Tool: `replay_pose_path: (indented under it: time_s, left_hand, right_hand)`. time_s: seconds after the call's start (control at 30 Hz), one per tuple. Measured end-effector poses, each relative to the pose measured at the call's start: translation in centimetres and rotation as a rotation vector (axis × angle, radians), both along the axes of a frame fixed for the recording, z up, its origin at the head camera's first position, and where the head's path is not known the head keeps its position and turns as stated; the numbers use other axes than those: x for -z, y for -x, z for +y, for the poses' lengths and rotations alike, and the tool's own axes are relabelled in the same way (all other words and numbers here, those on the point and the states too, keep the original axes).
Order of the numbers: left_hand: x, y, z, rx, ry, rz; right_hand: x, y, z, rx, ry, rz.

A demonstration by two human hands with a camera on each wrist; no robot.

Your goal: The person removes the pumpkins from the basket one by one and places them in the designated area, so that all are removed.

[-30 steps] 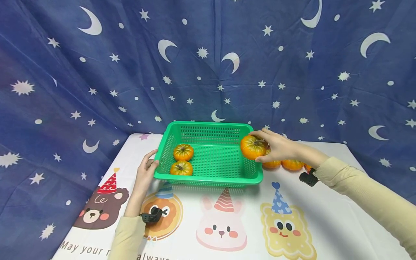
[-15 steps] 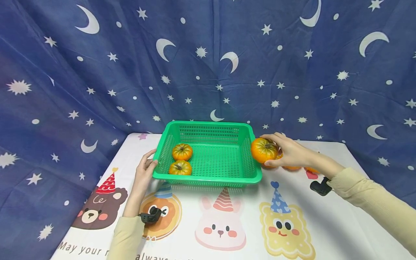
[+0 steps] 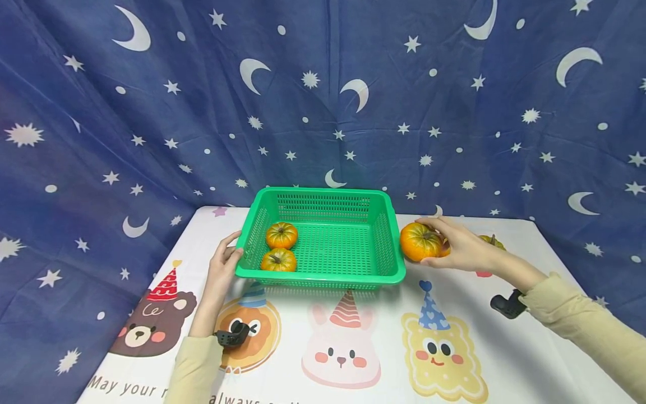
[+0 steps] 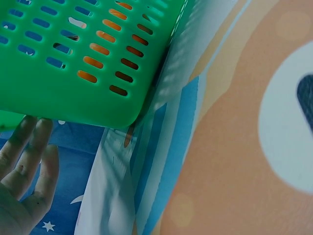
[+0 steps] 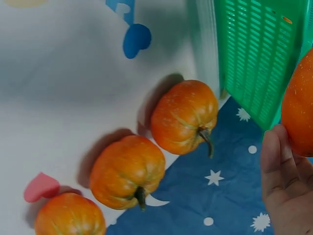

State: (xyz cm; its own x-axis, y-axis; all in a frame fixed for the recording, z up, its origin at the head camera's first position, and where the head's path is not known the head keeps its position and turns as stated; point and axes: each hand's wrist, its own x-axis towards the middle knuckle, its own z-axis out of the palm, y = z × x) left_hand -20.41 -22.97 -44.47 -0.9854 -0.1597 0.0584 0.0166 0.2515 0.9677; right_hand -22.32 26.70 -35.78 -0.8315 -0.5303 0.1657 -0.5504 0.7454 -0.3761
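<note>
A green plastic basket (image 3: pixel 323 279) stands on the table, with two small orange pumpkins, one pumpkin (image 3: pixel 281 235) behind the other pumpkin (image 3: pixel 278 261), at its left side. My left hand (image 3: pixel 222 264) touches the basket's left rim; in the left wrist view its fingers (image 4: pixel 34 152) reach up fairly straight, fingertips right at the rim. My right hand (image 3: pixel 461 247) holds another pumpkin (image 3: pixel 420 241) between thumb and fingers, just right of the basket's right wall. That held pumpkin (image 5: pixel 301 107) is cut off by the edge of the right wrist view.
Three more pumpkins form a row right of the basket: a near pumpkin (image 5: pixel 186 117), a middle pumpkin (image 5: pixel 128 171) and a partly cropped pumpkin (image 5: pixel 71 218). My right arm mostly covers them in the head view. A blue starry curtain (image 3: pixel 323 101) hangs behind the printed white tablecloth (image 3: pixel 393 336).
My right hand has moved right and down with the pumpkin, from over the basket's right rim to outside it. The left hand stays at the left rim.
</note>
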Motion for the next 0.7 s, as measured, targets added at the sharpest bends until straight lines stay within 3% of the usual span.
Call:
replay_pose_path:
  time_s: [0.53, 0.7]
  left_hand:
    - [0.2, 0.1, -0.1, 0.000, 0.028, -0.024]
    - [0.2, 0.0, -0.2, 0.003, 0.024, -0.004]
  right_hand:
    - [2.9, -1.5, 0.9, 0.101, 0.026, -0.066]
    - [4.1, -1.6, 1.2, 0.126, 0.035, -0.085]
